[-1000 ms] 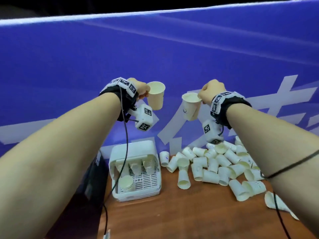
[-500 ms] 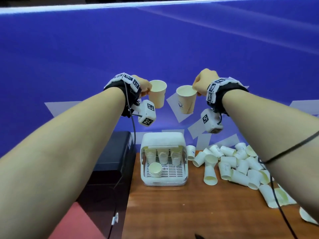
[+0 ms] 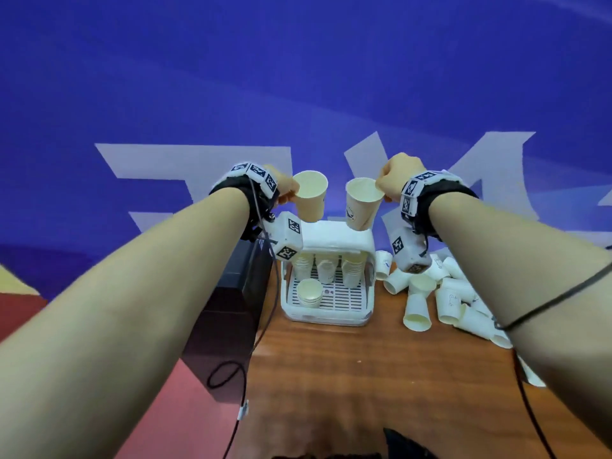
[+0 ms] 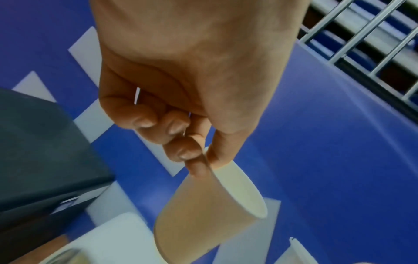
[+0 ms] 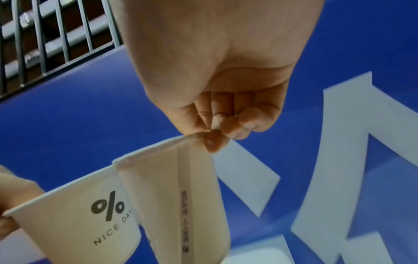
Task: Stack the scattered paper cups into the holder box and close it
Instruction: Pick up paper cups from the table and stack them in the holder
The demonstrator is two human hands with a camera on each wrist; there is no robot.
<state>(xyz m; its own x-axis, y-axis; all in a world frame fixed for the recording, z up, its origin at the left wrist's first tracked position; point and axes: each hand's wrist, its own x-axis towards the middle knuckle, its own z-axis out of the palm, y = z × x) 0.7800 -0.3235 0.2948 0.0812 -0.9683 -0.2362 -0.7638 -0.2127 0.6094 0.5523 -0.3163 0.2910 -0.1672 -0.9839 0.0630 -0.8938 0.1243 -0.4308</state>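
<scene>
Paper cup [image 3: 310, 200] pinched by left hand [image 3: 285, 188], second cup [image 3: 362, 207] by right hand [image 3: 395, 178], above holder box [image 3: 328, 293]

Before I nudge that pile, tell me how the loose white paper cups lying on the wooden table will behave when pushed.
The white paper cups lie on their sides, tapered, so they would probably roll in curves. They look thin and empty, likely light and easily crushed.

Head view downward; wrist views close, perhaps upward-tilted, sharing cups [image 5: 68, 223].
</scene>
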